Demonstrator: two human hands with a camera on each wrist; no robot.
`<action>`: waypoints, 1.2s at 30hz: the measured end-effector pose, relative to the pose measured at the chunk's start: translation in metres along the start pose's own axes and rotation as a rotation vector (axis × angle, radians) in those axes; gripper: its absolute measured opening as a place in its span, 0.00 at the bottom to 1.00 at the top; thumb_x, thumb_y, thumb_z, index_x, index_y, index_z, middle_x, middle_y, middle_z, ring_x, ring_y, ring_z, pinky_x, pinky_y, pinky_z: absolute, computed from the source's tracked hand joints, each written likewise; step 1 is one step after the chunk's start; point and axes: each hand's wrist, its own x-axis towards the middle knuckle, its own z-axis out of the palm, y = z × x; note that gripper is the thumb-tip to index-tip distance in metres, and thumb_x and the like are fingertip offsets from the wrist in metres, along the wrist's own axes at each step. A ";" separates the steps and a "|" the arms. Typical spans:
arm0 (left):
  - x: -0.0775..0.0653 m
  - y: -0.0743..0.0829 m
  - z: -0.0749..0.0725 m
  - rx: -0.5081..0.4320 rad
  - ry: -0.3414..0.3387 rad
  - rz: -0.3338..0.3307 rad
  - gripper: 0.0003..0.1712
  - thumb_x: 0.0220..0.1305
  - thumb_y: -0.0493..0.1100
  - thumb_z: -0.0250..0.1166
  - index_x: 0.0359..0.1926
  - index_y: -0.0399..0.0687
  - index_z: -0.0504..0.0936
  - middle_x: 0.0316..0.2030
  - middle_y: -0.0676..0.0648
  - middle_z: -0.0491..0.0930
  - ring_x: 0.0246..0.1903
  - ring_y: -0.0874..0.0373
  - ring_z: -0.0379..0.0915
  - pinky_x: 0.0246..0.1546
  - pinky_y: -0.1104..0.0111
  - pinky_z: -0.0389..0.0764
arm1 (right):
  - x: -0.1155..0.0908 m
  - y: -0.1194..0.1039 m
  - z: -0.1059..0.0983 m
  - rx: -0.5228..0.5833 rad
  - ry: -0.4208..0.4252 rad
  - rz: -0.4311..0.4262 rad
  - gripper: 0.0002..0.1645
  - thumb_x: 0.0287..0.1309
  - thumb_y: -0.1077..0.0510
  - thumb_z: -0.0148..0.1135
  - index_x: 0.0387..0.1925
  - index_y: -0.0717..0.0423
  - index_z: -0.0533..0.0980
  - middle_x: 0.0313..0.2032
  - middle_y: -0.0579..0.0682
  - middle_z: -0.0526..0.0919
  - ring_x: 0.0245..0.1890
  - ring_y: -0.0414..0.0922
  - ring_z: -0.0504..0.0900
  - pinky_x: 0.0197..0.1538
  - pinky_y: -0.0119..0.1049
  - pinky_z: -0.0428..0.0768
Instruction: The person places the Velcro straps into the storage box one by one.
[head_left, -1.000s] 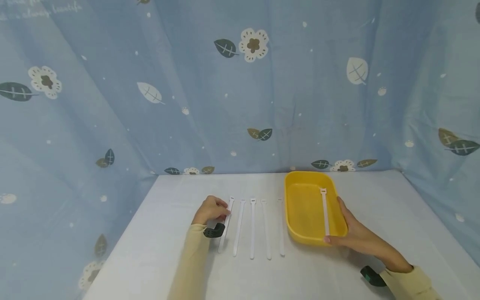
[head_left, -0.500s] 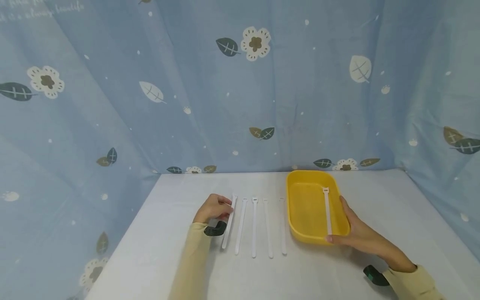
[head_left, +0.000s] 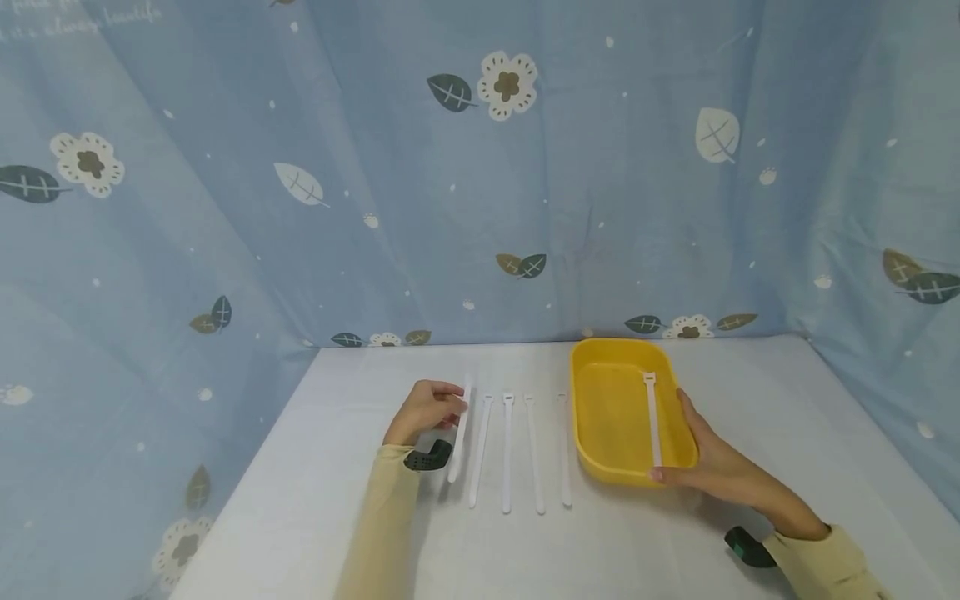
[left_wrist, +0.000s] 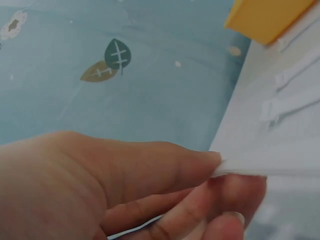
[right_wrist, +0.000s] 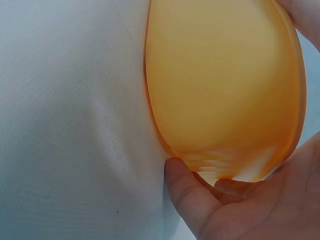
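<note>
Over the bench's (head_left: 360,375) nine-o'clock half: pinched strap (head_left: 460,442), tray (head_left: 611,421) at three o'clock

The left hand (head_left: 426,408) has its grip clamped on the strap, long axis near twelve-to-six. Four loose straps (head_left: 507,458) lie between that hand and the tray. The right hand (head_left: 720,471) holds the tray at four o'clock.

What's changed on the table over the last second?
The left hand has lifted the leftmost white strap, pinched between thumb and fingers; its near end shifted up and slightly rightward in the head view. I see nothing let go. Unchanged: the other four straps on the table, the yellow tray, the strap inside it, and the right hand gripping the tray.
</note>
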 end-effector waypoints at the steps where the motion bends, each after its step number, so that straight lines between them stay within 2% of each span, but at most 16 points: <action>1: 0.000 0.001 0.000 -0.011 0.003 0.006 0.19 0.65 0.36 0.68 0.56 0.35 0.83 0.40 0.41 0.88 0.27 0.59 0.82 0.30 0.72 0.84 | 0.000 0.000 0.000 0.001 0.001 -0.002 0.78 0.58 0.49 0.73 0.80 0.54 0.18 0.79 0.76 0.32 0.76 0.81 0.43 0.65 0.85 0.57; 10: -0.002 0.014 0.001 -0.087 0.036 0.098 0.21 0.66 0.36 0.69 0.59 0.33 0.82 0.42 0.40 0.87 0.26 0.61 0.83 0.31 0.71 0.86 | -0.001 0.000 -0.002 0.006 0.022 -0.039 0.78 0.58 0.50 0.73 0.80 0.54 0.18 0.79 0.76 0.33 0.76 0.79 0.45 0.65 0.84 0.56; 15: -0.003 0.018 0.000 -0.133 0.045 0.104 0.23 0.67 0.36 0.68 0.61 0.31 0.80 0.43 0.40 0.86 0.26 0.62 0.83 0.31 0.70 0.87 | -0.003 0.000 -0.002 0.011 0.024 -0.038 0.78 0.58 0.51 0.73 0.80 0.54 0.18 0.79 0.76 0.34 0.76 0.78 0.46 0.65 0.84 0.58; 24: -0.005 0.025 0.004 -0.195 0.050 0.113 0.23 0.67 0.35 0.69 0.61 0.33 0.81 0.42 0.42 0.85 0.27 0.62 0.83 0.32 0.73 0.87 | -0.004 0.002 -0.003 0.014 0.026 -0.034 0.78 0.58 0.50 0.73 0.80 0.53 0.18 0.79 0.76 0.33 0.76 0.79 0.44 0.65 0.85 0.55; 36: -0.011 0.028 0.019 -0.298 0.047 0.120 0.24 0.66 0.35 0.70 0.62 0.31 0.79 0.39 0.45 0.84 0.29 0.61 0.83 0.33 0.73 0.87 | -0.002 0.005 0.000 0.031 0.017 -0.067 0.78 0.57 0.53 0.73 0.80 0.56 0.20 0.79 0.76 0.33 0.76 0.79 0.44 0.65 0.85 0.55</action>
